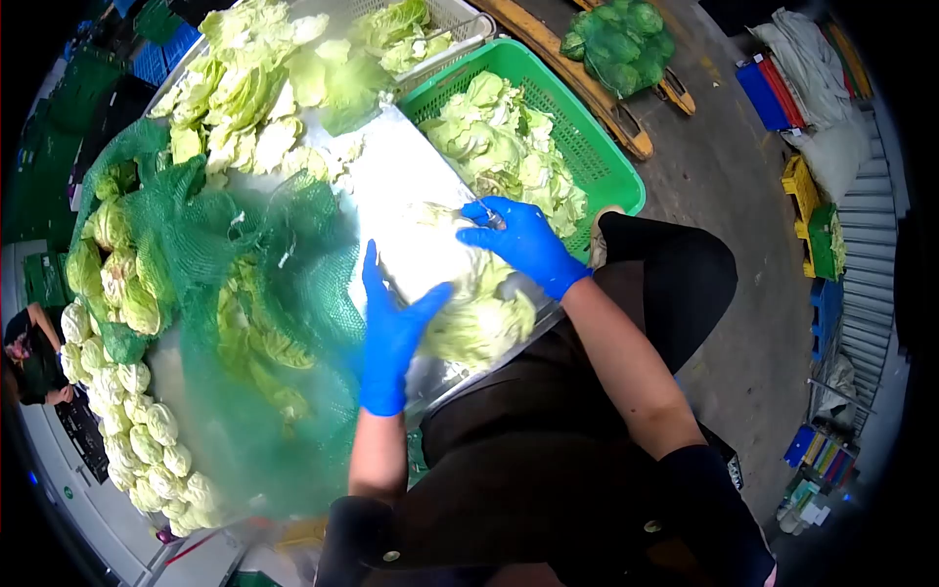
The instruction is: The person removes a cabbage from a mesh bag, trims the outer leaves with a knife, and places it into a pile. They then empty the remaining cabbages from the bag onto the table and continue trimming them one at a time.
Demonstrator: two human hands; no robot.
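Fingers of my L hand (394, 328) are spread, thumb out wide, clamped on nothing I can see; those of my R hand (528, 249) curl round a small metal-looking tool (497, 221), prob. a knife, tho any blade is lost in glare. Cabbage clump (484, 318) lies on the bench (391, 161), just right of L thumb & nearer me than R fingers. Can't tell if it's a head or loose lvs, nor if L thumb touches it. Step in hand, my read: trimming lvs off. Next move calls for L fingers to close & steady the clump, w/ the tool kept clear of them. Green crate (618, 196) w/ pale lvs (528, 161) sits far right beside the bench, handy for R hand; leaf pile (245, 88) is far left. Green net (264, 411) spreads left, near L hand, so snagging's a risk.
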